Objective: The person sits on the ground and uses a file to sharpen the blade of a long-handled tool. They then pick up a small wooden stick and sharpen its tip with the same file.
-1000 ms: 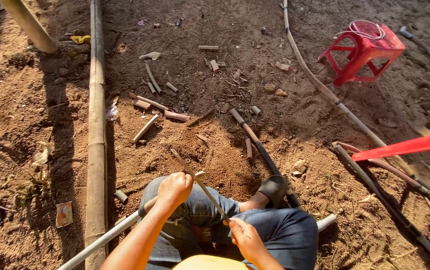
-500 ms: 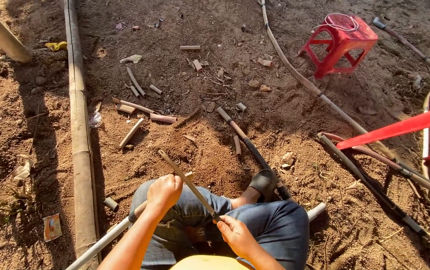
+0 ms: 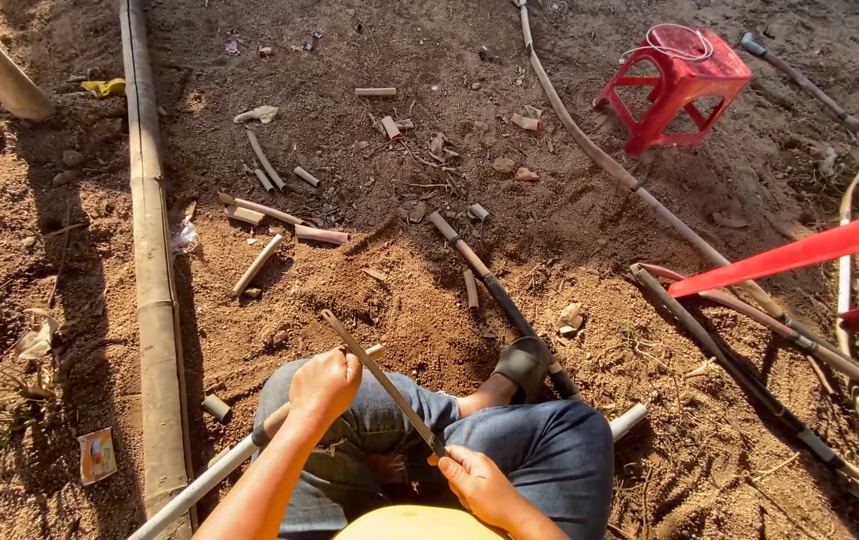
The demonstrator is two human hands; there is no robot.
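I sit on bare earth with my knees in blue jeans. My left hand (image 3: 322,385) grips a thin pale cane (image 3: 208,480) that lies across my lap, its far end (image 3: 628,421) showing at the right of my right knee. My right hand (image 3: 477,480) holds the handle of a long narrow blade (image 3: 378,375) that slants up and to the left, crossing the cane just beside my left hand. A dark sandal (image 3: 523,362) is on my foot ahead.
A thick bamboo pole (image 3: 150,260) runs along the left. Several cut cane pieces (image 3: 258,263) litter the dirt ahead. A red plastic stool (image 3: 677,85) stands at the upper right, long bent canes (image 3: 650,200) beside it, and a red-and-yellow object (image 3: 810,250) at the right edge.
The blade, first hidden low by my hands, has swung up and now slants across the cane by my left hand. The view has shifted slightly left.
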